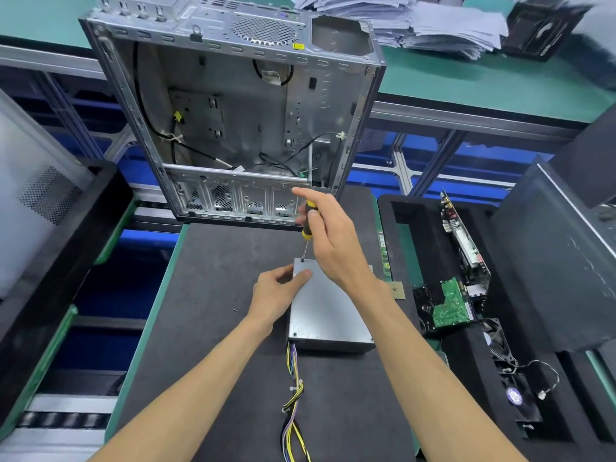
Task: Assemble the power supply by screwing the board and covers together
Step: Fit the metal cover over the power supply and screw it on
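1. Wire bundle (293, 395), yellow, purple and black, runs from the near edge of the dark mat (216, 328) up to the near left corner of the power supply (326, 315).
2. Power supply is a grey metal box lying flat on the mat, middle of the bench (166, 295), cover on top.
3. Small dark screw (236, 309) lies loose on the mat, left of the box, apart from it.
4. Left hand (276, 291) rests on the box's far left part, thumb flat on the cover, fingers relaxed along the left edge, not curled round anything.
5. Right hand (328, 235) grips a screwdriver (308, 225), yellow and black handle, fingers wrapped round it; shaft tilts down to the left.
6. Screwdriver tip sits on a screw (302, 260) at the far left corner of the cover.
7. Right of the mat, a black foam tray (430, 241) holds circuit boards (450, 305) and, nearer, a small fan (513, 393) with a thin cable.
8. Beyond the mat, an open computer case (233, 121) stands tilted, black cables inside.
9. Far right on the green bench behind, a stack of papers (433, 25).
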Demonstrator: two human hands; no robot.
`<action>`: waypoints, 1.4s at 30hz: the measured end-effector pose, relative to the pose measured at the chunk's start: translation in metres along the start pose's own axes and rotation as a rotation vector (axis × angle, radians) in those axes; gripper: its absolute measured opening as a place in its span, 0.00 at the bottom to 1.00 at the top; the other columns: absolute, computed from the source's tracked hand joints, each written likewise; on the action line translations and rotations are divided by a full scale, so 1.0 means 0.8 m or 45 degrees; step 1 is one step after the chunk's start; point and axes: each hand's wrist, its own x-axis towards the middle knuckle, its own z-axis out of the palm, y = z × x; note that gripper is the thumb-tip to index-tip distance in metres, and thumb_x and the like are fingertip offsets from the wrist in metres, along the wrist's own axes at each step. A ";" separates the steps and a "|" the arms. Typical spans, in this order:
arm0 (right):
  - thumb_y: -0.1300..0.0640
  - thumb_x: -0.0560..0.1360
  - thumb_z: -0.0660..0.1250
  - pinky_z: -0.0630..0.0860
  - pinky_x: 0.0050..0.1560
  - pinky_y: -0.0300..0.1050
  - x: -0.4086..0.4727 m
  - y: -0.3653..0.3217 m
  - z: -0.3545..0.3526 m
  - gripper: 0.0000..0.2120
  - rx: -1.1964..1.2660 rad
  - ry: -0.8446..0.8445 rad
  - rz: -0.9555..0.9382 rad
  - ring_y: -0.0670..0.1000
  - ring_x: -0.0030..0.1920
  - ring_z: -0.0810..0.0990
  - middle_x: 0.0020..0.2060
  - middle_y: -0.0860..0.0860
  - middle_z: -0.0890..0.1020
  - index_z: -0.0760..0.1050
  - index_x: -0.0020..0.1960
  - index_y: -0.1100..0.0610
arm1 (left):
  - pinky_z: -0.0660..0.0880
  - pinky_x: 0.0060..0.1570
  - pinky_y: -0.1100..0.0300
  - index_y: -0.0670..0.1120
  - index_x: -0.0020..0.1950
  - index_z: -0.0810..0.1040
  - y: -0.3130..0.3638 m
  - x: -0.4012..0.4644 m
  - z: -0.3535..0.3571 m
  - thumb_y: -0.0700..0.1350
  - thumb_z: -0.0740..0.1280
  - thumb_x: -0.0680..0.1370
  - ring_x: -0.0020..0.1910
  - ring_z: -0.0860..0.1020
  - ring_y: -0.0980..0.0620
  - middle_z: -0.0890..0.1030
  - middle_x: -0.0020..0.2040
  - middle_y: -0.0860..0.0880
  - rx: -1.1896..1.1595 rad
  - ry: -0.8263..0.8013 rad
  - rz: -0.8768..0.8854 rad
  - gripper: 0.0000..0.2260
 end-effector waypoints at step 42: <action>0.50 0.81 0.51 0.70 0.44 0.38 0.006 -0.020 0.009 0.16 0.563 0.044 0.448 0.48 0.42 0.72 0.39 0.47 0.73 0.77 0.56 0.50 | 0.79 0.49 0.64 0.59 0.49 0.83 -0.004 -0.002 0.003 0.53 0.75 0.75 0.46 0.84 0.62 0.87 0.46 0.60 -0.019 0.053 0.002 0.05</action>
